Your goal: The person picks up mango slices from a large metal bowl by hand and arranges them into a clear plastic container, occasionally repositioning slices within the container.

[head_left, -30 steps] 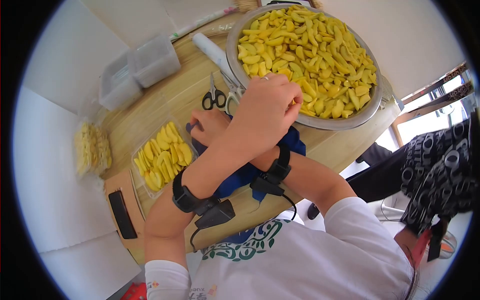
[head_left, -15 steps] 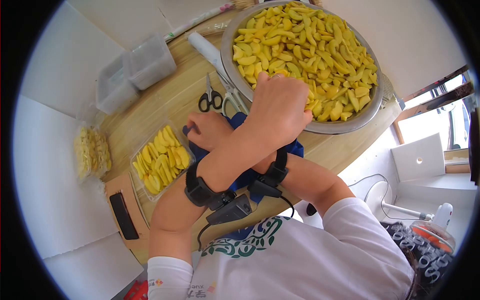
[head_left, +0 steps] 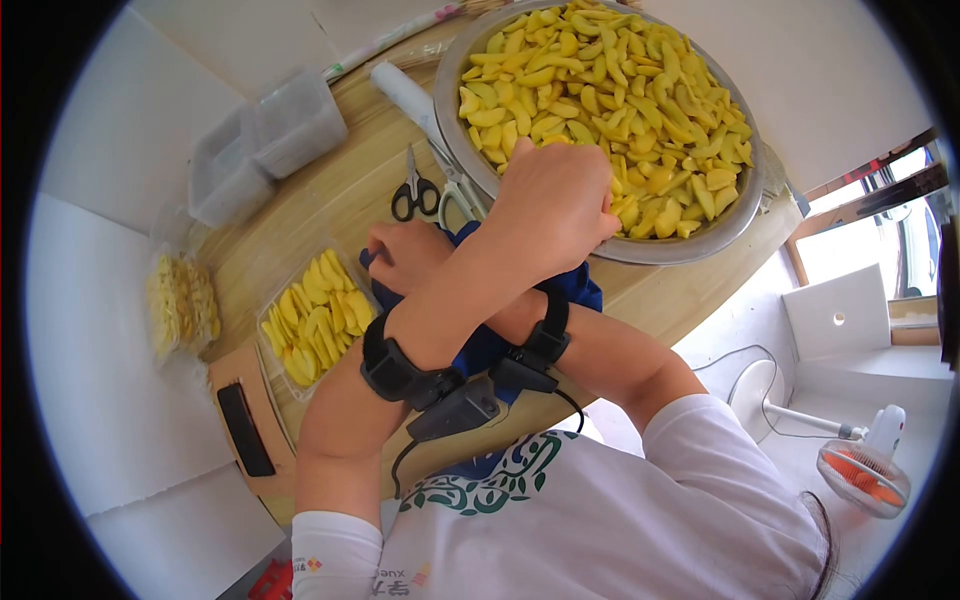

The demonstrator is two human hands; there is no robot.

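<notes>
My forearms are crossed, the left lying over the right. My left hand [head_left: 560, 205] is closed at the near rim of a large metal basin [head_left: 690, 252] heaped with yellow fruit slices [head_left: 620, 85]. Its fingertips are turned away, so what they hold, if anything, is hidden. My right hand [head_left: 408, 258] is closed on a dark blue cloth [head_left: 583, 290], which is bunched beneath both wrists. Left of that hand stands a clear plastic tub [head_left: 298, 390] with yellow slices laid in rows. Black-handled scissors [head_left: 415, 195] lie just beyond the right hand.
White-handled scissors [head_left: 460, 195] and a white roll [head_left: 405, 95] lie beside the basin. Stacked clear containers [head_left: 300, 120] stand at the back left. A filled pack [head_left: 183, 305] and a black phone [head_left: 245, 430] are at the left. A fan [head_left: 865, 465] stands on the right.
The view has shifted slightly, so the tabletop things sit a little further left. Both hands remain closed in nearly the same places, with the forearms still crossed.
</notes>
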